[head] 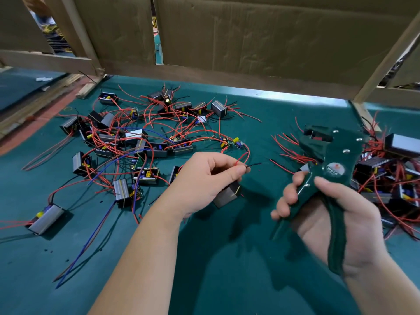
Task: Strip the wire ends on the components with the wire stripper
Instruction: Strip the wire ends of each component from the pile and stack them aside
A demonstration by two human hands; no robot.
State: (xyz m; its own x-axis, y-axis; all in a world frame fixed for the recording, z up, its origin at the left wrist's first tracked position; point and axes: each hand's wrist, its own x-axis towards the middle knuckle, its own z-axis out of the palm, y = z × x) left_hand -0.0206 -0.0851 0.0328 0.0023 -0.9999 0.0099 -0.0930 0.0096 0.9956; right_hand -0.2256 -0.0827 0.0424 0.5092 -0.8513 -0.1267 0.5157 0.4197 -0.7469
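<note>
Left hand (204, 176): a black wire (253, 164) and a red wire (241, 159) were pinched between thumb and forefinger near the table's middle, the black end pointed rightward.
Component (227, 194): a grey-cased unit was seen under the left palm, seemingly tucked against the curled fingers, though the contact was hidden.
Right hand (329, 214): it was closed round the handles of the green wire stripper (341, 144).
Wire stripper: it was held right of the table's middle, head raised toward the far edge, apart from the black wire's end.
Left pile (141, 137): many components were tangled in red wires toward the left edge.
Right pile (391, 173): more were heaped at the right edge.
Table (227, 258): a green surface was bounded by cardboard (250, 35) along the far edge.
</note>
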